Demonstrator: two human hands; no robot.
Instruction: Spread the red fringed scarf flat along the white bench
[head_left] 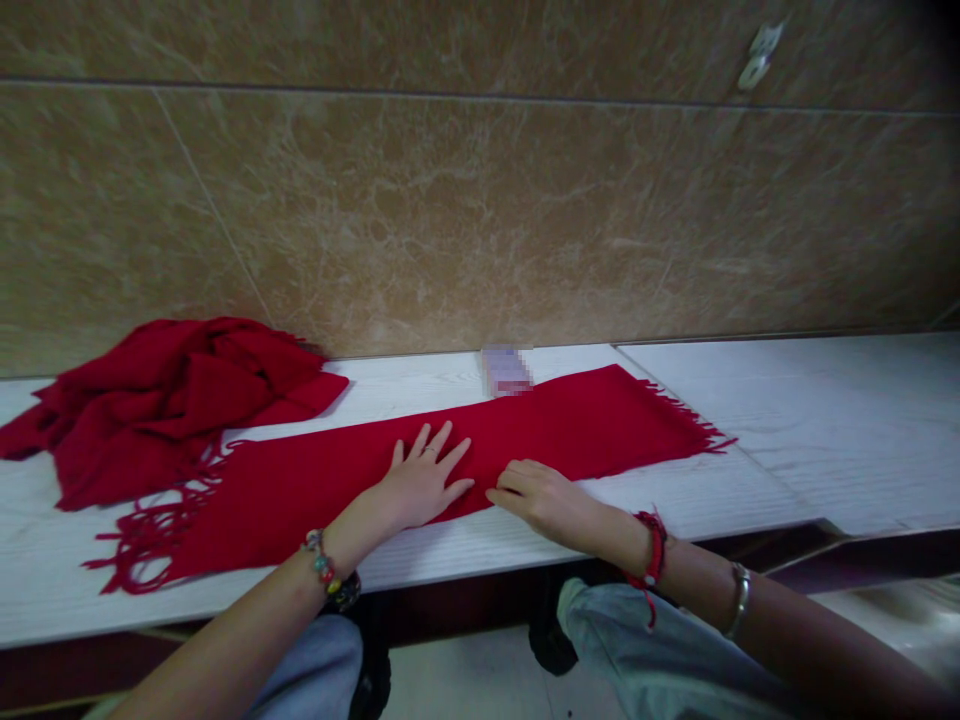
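A red scarf (577, 425) with fringed ends lies stretched lengthwise across the white wood-grain table. My left hand (420, 478) rests flat on its middle, palm down and fingers spread. Just to the right, my right hand (536, 497) has its fingers curled and drawn together at the scarf's near edge. The fingertips of that hand are partly hidden, and the cloth appears to be pinched there. A small, pixelated pale block (507, 371) sits against the scarf's far edge.
A second red fringed cloth (202, 395) lies crumpled at the left, by the brown marble-look wall (465, 220). The white tabletop (847, 430) extends to the right past a seam. A white fixture (760, 57) is on the wall. My knees are below the table's front edge.
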